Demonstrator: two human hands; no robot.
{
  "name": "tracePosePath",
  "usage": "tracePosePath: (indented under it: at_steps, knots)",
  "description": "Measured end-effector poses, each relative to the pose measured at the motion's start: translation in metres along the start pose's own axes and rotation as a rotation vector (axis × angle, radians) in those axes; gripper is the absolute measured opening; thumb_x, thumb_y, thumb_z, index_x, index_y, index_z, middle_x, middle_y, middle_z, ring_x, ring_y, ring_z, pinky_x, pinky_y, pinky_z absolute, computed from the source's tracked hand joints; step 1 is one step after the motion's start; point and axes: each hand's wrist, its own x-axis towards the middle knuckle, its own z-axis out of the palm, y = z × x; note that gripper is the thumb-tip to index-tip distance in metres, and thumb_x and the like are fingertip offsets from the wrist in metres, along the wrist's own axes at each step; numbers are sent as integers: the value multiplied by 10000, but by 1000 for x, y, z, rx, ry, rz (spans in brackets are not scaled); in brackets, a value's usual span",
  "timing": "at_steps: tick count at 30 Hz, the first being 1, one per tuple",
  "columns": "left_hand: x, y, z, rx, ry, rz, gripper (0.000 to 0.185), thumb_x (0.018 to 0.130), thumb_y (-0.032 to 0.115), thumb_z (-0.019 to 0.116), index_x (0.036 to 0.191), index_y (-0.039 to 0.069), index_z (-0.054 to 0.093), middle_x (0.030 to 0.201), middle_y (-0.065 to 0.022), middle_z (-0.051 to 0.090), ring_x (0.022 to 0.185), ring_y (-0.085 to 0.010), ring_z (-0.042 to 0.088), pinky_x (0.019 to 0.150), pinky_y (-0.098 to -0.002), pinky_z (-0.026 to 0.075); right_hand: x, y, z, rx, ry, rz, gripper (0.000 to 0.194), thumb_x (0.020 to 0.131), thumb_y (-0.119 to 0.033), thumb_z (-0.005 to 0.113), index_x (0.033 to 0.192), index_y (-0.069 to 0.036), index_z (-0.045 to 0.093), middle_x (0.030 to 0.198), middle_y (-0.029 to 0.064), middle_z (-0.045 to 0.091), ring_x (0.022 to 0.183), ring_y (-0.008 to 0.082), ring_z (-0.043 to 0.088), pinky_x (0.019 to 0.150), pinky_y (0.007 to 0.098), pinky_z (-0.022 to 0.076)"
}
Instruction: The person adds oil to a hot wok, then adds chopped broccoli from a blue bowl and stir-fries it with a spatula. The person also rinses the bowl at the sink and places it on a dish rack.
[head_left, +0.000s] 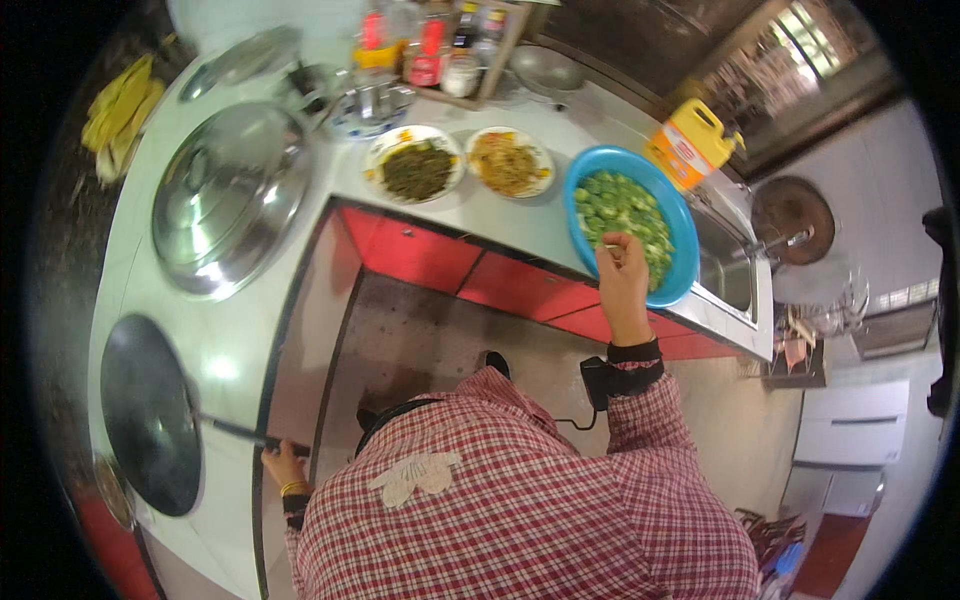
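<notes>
My left hand (284, 463), at the counter's front edge, is closed on the black handle of a turner or ladle (247, 433), whose far end reaches into a dark wok (150, 416). Haze hangs over the wok. My right hand (623, 268) is over the near side of a blue plastic basin (681, 232) of chopped green vegetables (626, 210). Its fingers are curled together; whether they pinch anything cannot be made out. Left of the basin stand a plate of cooked shredded food (510, 163) and a plate of dark green cooked food (416, 169).
A large domed metal lid (225, 199) lies on the white counter beyond the wok. Seasoning bottles (431, 52) stand in a rack at the back. A yellow jug (691, 142) stands behind the basin, beside the sink (726, 262). Red cabinets (416, 251) run below the counter.
</notes>
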Motion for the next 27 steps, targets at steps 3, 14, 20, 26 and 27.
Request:
tracePosePath:
  at_steps: [3, 14, 20, 26, 27]
  knots:
    - [-20, 11, 29, 413, 278, 160, 505, 812, 166, 682, 1185, -123, 502, 990, -160, 631, 787, -278, 624, 711, -397, 537, 43, 55, -90, 2, 132, -66, 224, 901, -75, 626, 1105, -1, 571, 1015, 94, 598, 864, 157, 587, 739, 277, 479]
    - [-322, 235, 411, 104, -939, 832, 471, 967, 247, 605, 1332, -12, 456, 1099, -102, 586, 959, -139, 562, 829, -279, 473, 184, 254, -241, -214, 162, 274, 477, 897, -254, 686, 1215, 75, 547, 975, 152, 614, 830, 219, 602, 755, 328, 492]
    - [-381, 262, 495, 345, -777, 709, 418, 851, 219, 666, 1121, -69, 530, 893, -143, 632, 768, -174, 613, 679, -334, 518, 206, 261, -239, 161, 2, 416, 295, 915, -225, 643, 998, 58, 638, 808, 18, 582, 738, 105, 514, 654, 284, 428]
    - [-371, 253, 488, 103, -780, 668, 321, 808, 161, 650, 1037, -53, 580, 874, -144, 655, 759, -197, 642, 686, -338, 526, 175, 234, -233, -74, 110, 287, 224, 928, -175, 622, 878, 42, 602, 725, 16, 536, 662, 103, 460, 590, 291, 398]
    - [-370, 250, 479, 87, -759, 676, 318, 802, 154, 654, 1036, -50, 585, 880, -141, 659, 763, -197, 645, 691, -336, 528, 166, 227, -231, 15, 120, 306, 213, 929, -162, 621, 873, 41, 593, 738, 15, 522, 672, 100, 445, 601, 285, 391]
